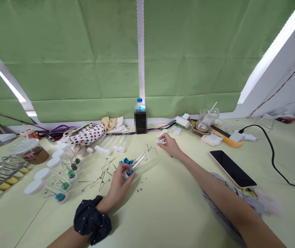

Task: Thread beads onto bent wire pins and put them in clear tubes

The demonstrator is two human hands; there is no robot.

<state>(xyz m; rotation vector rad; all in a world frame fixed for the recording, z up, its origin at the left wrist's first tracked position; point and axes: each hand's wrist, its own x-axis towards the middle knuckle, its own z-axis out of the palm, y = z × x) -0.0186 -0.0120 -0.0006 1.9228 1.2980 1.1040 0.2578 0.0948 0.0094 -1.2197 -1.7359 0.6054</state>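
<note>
The left hand (120, 179) is curling fingers and thumb around the lower end of a clear tube (140, 160), probably because a low hold is leaving the far end free; the tube is slanting away over the middle of the table (168, 199). Blue bits (130, 173) are sitting at its near end, presumably by their own weight, while more are lying in a blue pile (126, 161) just beside it, likely for easy reach. A bent wire (151, 149) is showing by the far end (whether it is resting inside or behind, I cannot tell). The right hand (169, 146) is narrowing to a fingertip pinch on what is looking like a white cap (160, 141), a grip probably suiting something so small. Spare caps (177, 131) are lying farther back, perhaps to avoid crowding, and on the left capped tubes (34, 187) are apparently standing in a row, leaving the middle for handling.
</note>
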